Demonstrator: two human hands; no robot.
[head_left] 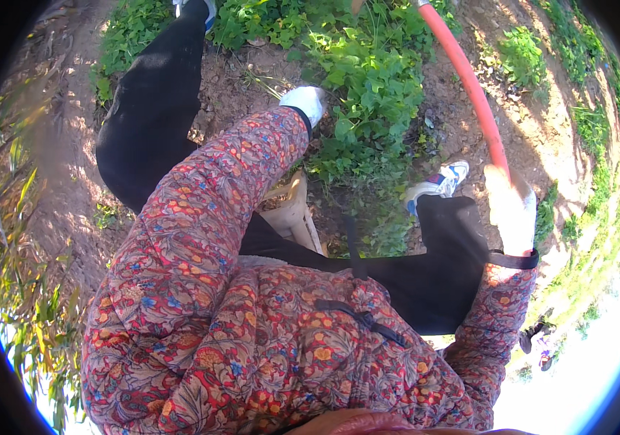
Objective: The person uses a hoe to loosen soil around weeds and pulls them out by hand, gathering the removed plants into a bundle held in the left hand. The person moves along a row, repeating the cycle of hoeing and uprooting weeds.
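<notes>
My right hand (511, 210), in a white glove, is closed around the near end of a long red-orange tool handle (464, 71). The handle runs forward to a metal fitting at the top edge, where the tool's head is cut off from view. My left hand (304, 102), also in a white glove, reaches down beside leafy green vines (368, 109). Its fingers are turned away and hidden, so I cannot tell what they grip. Some thin stems (265, 83) lie on the soil just beyond it.
My black-trousered legs are spread, with one sneaker (437, 183) beside the vines. A pale stool-like object (292, 210) stands between them. Brown soil (78, 138) borders the vines, tall dry-leafed plants (20, 290) line the left, and distant figures (538, 337) show at the right.
</notes>
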